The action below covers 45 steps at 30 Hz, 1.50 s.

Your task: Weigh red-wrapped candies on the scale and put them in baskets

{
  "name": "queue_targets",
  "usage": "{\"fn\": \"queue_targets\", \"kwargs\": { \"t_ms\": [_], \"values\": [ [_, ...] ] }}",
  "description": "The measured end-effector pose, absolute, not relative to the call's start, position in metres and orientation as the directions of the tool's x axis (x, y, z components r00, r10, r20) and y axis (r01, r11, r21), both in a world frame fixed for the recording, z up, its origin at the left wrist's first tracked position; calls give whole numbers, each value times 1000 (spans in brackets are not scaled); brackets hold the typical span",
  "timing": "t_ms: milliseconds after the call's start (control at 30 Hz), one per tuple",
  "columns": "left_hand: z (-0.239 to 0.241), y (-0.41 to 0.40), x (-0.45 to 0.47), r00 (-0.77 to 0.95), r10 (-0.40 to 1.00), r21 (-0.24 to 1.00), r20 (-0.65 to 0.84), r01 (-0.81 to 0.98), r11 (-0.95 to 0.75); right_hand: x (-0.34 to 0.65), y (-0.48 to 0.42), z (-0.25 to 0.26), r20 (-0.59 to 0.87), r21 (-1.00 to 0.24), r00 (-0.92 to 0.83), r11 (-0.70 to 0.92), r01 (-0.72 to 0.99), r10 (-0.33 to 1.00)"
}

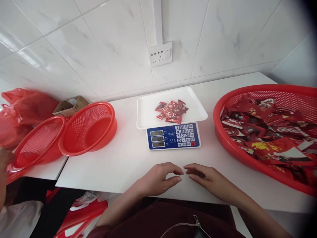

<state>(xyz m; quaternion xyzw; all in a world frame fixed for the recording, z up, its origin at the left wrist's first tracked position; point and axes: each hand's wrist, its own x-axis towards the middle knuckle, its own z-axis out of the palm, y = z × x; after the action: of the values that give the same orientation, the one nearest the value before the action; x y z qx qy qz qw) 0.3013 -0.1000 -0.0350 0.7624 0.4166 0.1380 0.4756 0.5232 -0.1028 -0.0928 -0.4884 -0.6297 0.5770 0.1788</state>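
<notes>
My left hand [160,178] and my right hand [206,180] hover over the front of the white table, fingertips almost meeting. Both have loosely curved fingers with thumb and fingers apart, and neither holds anything. Just beyond them stands a digital scale [173,136] with a blue keypad and small displays. On its white tray [146,112] lies a small pile of red snack packets [170,109]. To the right, a large red plastic basket [218,122] is heaped with red and dark wrapped packets [269,132].
Two red perforated baskets, one nearer [89,129] and one farther left [39,145], stand on the left. Behind them are a cardboard box [71,105] and red plastic bags [32,105]. Another person's hand [5,157] is at the left edge. A socket [160,54] sits on the tiled wall.
</notes>
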Motion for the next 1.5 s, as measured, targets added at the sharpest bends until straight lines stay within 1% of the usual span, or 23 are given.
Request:
{"fn": "queue_targets", "kwargs": {
  "t_ms": [67, 133, 167, 233, 267, 300, 333, 400, 500, 567, 633, 700, 800, 900, 1000, 1100, 1167, 1267, 1367, 1500],
  "values": [
    [-35, -97, 302, 617, 773, 826, -146, 506, -248, 524, -103, -99, -330, -911, -458, -153, 382, 826],
    [-35, -86, 304, 604, 796, 784, -39, 513, -350, 523, -103, -106, -321, -916, -445, -154, 371, 836],
    [-36, -75, 306, 583, 811, 741, 45, 525, -418, 523, -103, -109, -316, -915, -432, -152, 373, 845],
    [-34, -45, 311, 519, 822, 610, 234, 581, -539, 521, -103, -114, -306, -911, -398, -144, 386, 865],
    [-33, -27, 314, 488, 816, 534, 309, 621, -574, 521, -103, -116, -299, -909, -382, -139, 393, 875],
    [-30, -6, 318, 471, 811, 465, 348, 664, -585, 520, -103, -118, -289, -908, -370, -130, 399, 883],
    [-27, 14, 322, 469, 812, 404, 347, 706, -581, 520, -103, -119, -277, -907, -362, -119, 403, 890],
    [-20, 51, 331, 494, 831, 317, 254, 770, -554, 519, -103, -120, -251, -909, -350, -95, 406, 903],
    [-14, 86, 340, 564, 825, 254, 40, 793, -554, 520, -105, -123, -207, -912, -323, -63, 405, 924],
    [-13, 95, 344, 604, 796, 226, -47, 783, -580, 520, -107, -125, -173, -917, -293, -45, 396, 940],
    [-16, 97, 347, 611, 791, 193, -34, 781, -594, 521, -109, -127, -145, -924, -279, -28, 382, 949],
    [-20, 96, 349, 592, 804, 165, 51, 790, -591, 521, -109, -128, -125, -928, -269, -17, 372, 955],
    [-26, 97, 350, 544, 819, 184, 185, 799, -572, 520, -109, -129, -103, -931, -252, -4, 365, 962],
    [-29, 103, 349, 488, 835, 246, 254, 802, -544, 520, -109, -129, -100, -929, -247, -1, 370, 964],
    [-27, 110, 347, 438, 852, 301, 286, 803, -514, 519, -111, -128, -102, -930, -237, -8, 368, 966],
    [-22, 114, 339, 406, 860, 350, 309, 792, -500, 517, -113, -129, -84, -935, -186, -13, 354, 979],
    [-19, 114, 330, 386, 864, 371, 322, 788, -491, 516, -115, -131, -72, -937, -154, -14, 349, 985],
    [-16, 114, 313, 332, 877, 397, 348, 795, -459, 515, -115, -132, -66, -933, -151, -7, 360, 986],
    [-11, 114, 292, 236, 895, 421, 378, 818, -393, 517, -113, -132, -76, -919, -179, 0, 393, 981],
    [8, 108, 247, 61, 905, 432, 420, 864, -259, 519, -111, -128, -99, -903, -226, 8, 431, 969]
  ]
}}
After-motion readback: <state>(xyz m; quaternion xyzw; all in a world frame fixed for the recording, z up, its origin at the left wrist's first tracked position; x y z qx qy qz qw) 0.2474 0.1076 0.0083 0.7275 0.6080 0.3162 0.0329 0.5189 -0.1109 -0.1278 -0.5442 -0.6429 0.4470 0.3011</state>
